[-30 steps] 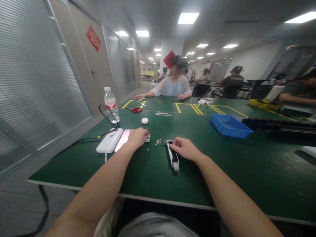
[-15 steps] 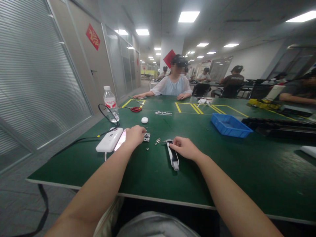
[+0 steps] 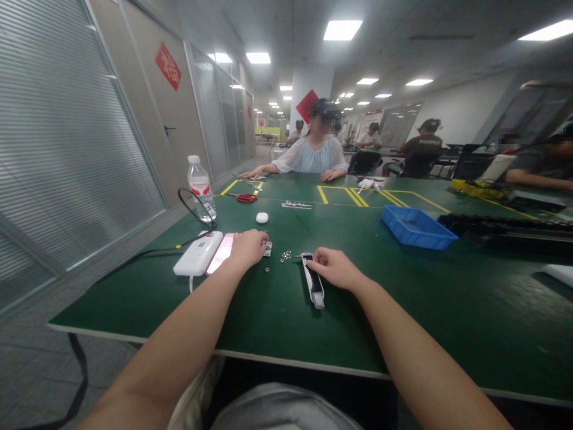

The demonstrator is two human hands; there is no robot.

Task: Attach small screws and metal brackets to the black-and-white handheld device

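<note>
My left hand (image 3: 249, 247) has its fingers curled down onto a small silver metal plate with holes (image 3: 268, 249); its fingertips cover part of it. My right hand (image 3: 335, 267), thumb and fingers bent, grips the upper end of a long white object with a black face (image 3: 316, 288) that lies on the table. A thin tip points left from that end. Between the hands sits a small cluster of metal nuts (image 3: 286, 255). One loose nut (image 3: 267, 270) lies nearer to me.
A white earbud case (image 3: 262, 218) stands beyond my left hand. At left are a phone (image 3: 220, 258), a white box (image 3: 195, 255), a black cable and a water bottle (image 3: 200, 190). Farther off lie red-handled scissors (image 3: 246, 198), metal strips (image 3: 296, 205) and a blue tray (image 3: 418, 234). A person sits opposite.
My left hand has shifted slightly right and now covers more of the metal plate. My right hand and the long white object have stayed nearly still.
</note>
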